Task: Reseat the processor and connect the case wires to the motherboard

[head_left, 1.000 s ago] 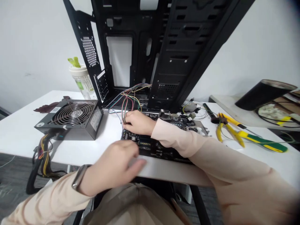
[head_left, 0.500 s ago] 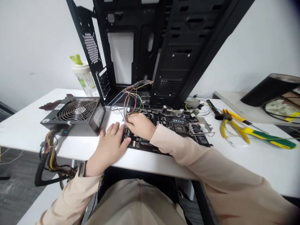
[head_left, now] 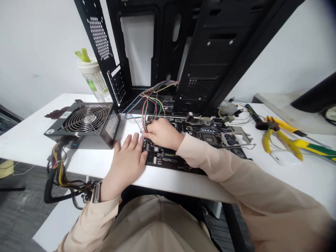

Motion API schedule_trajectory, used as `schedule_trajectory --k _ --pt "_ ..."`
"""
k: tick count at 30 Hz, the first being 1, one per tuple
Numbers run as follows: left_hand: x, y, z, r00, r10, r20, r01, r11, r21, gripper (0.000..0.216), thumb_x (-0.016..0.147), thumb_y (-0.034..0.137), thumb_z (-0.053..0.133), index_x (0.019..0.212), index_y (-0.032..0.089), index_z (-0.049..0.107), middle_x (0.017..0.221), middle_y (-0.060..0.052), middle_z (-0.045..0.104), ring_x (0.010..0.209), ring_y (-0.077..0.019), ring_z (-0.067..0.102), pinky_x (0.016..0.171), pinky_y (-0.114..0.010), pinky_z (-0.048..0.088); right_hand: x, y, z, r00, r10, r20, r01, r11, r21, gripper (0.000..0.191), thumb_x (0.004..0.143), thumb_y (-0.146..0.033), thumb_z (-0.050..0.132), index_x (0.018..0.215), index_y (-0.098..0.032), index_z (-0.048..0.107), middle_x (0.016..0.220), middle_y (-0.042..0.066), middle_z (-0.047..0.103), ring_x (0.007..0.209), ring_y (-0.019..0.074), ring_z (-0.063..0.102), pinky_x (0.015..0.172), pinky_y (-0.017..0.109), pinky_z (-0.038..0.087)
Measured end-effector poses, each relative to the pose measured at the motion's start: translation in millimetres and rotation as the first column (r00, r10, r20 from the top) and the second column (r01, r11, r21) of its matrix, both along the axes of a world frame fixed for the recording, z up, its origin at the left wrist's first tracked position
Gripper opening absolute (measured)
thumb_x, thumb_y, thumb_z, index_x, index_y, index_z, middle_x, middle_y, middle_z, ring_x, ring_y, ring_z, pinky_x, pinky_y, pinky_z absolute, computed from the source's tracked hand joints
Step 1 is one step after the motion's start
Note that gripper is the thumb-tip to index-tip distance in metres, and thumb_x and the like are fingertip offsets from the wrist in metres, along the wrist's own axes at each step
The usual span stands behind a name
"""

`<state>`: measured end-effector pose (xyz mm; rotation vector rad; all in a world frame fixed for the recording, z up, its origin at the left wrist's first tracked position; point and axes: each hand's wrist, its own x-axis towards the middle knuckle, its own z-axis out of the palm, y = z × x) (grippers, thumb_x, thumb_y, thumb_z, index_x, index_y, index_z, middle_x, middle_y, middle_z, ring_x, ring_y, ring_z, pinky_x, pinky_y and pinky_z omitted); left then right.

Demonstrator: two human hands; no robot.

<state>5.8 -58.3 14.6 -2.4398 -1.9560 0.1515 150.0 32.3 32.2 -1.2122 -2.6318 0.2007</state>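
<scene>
A black motherboard [head_left: 183, 155] lies flat on the white table [head_left: 168, 182] in front of an open black computer case [head_left: 183, 56]. Thin coloured wires [head_left: 149, 101] run from the case down to the board's left corner. My right hand [head_left: 162, 133] is closed in a pinch on the ends of those wires at that corner. My left hand [head_left: 126, 162] lies flat on the table, fingers stretched out, its thumb touching the board's left edge.
A grey power supply [head_left: 86, 122] with a fan grille sits at left, its cable bundle [head_left: 59, 171] hanging off the table edge. A clear cup [head_left: 93, 78] stands behind it. Yellow pliers [head_left: 278, 140] and a green-yellow screwdriver [head_left: 312, 147] lie at right.
My left hand rose from below the table edge and settled flat beside the board's left edge. My right hand stayed at the wire ends. The view shifted slightly.
</scene>
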Motion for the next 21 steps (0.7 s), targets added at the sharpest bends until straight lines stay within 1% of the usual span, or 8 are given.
schedule_trajectory --k 2,4,6,10,12,17,21 --pt "-0.1 -0.5 -0.4 1.000 -0.007 0.003 0.007 1.000 0.002 0.056 0.099 0.032 0.024 0.151 0.013 0.027 0.159 -0.008 0.023 0.147 -0.0315 0.024 0.112 -0.061 0.028 0.5 2.9 0.1 0.999 -0.019 -0.041 0.017 0.999 -0.046 0.024 0.090 -0.027 0.059 0.081 -0.011 0.074 0.081 0.009 0.073 0.077 0.0159 0.063 0.072 0.026 0.039" --pt "-0.1 -0.5 -0.8 1.000 -0.005 0.008 0.005 1.000 0.001 0.056 0.099 0.032 0.024 0.151 0.013 0.028 0.159 -0.008 0.024 0.147 -0.0310 0.024 0.112 -0.061 0.028 0.5 2.5 0.7 0.998 -0.017 -0.060 0.013 0.998 -0.068 0.024 0.090 -0.027 0.058 0.082 -0.011 0.074 0.083 0.009 0.073 0.077 0.0147 0.063 0.071 0.025 0.039" --pt "0.1 0.0 -0.8 1.000 0.006 0.015 -0.006 1.000 -0.006 0.056 0.099 0.032 0.024 0.151 0.014 0.027 0.159 -0.008 0.023 0.147 -0.0304 0.023 0.111 -0.061 0.029 -0.2 -1.0 1.4 1.000 0.000 -0.020 -0.001 0.999 -0.036 0.024 0.092 -0.026 0.056 0.085 -0.010 0.073 0.086 0.010 0.073 0.080 0.0163 0.064 0.072 0.026 0.039" --pt "1.3 1.3 0.8 0.999 0.032 0.030 -0.031 0.999 -0.033 0.055 0.099 0.032 0.025 0.152 0.017 0.027 0.159 -0.006 0.022 0.148 -0.0296 0.022 0.112 -0.062 0.028 -2.3 -11.3 1.4 0.987 0.056 0.149 -0.069 0.994 0.083 0.024 0.094 -0.019 0.049 0.095 -0.008 0.070 0.092 0.014 0.072 0.085 0.0217 0.066 0.071 0.030 0.039" --pt "1.7 1.5 1.5 0.999 0.039 0.038 -0.038 0.999 -0.036 0.055 0.099 0.032 0.025 0.151 0.017 0.028 0.159 -0.006 0.022 0.148 -0.0294 0.022 0.112 -0.062 0.027 -2.8 -13.9 0.8 0.980 0.071 0.184 -0.091 0.991 0.102 0.025 0.094 -0.017 0.046 0.098 -0.008 0.069 0.093 0.014 0.072 0.086 0.0224 0.066 0.070 0.031 0.038" --pt "1.5 0.8 0.4 0.998 0.031 0.049 -0.030 1.000 -0.007 0.055 0.099 0.031 0.024 0.151 0.016 0.028 0.159 -0.006 0.024 0.147 -0.0288 0.024 0.112 -0.062 0.028 -2.0 -11.3 0.5 0.987 0.051 0.155 -0.068 0.992 0.105 0.028 0.096 -0.022 0.044 0.096 -0.008 0.069 0.089 0.014 0.072 0.086 0.0230 0.066 0.069 0.031 0.037" --pt "0.8 0.5 -1.0 0.999 0.015 0.042 -0.015 1.000 -0.001 0.056 0.098 0.031 0.023 0.151 0.015 0.027 0.159 -0.006 0.024 0.147 -0.0296 0.024 0.111 -0.062 0.029 -2.0 -9.1 2.6 0.991 0.043 0.129 -0.054 0.995 0.084 0.028 0.095 -0.022 0.045 0.093 -0.009 0.070 0.087 0.013 0.072 0.084 0.0227 0.066 0.069 0.031 0.035"
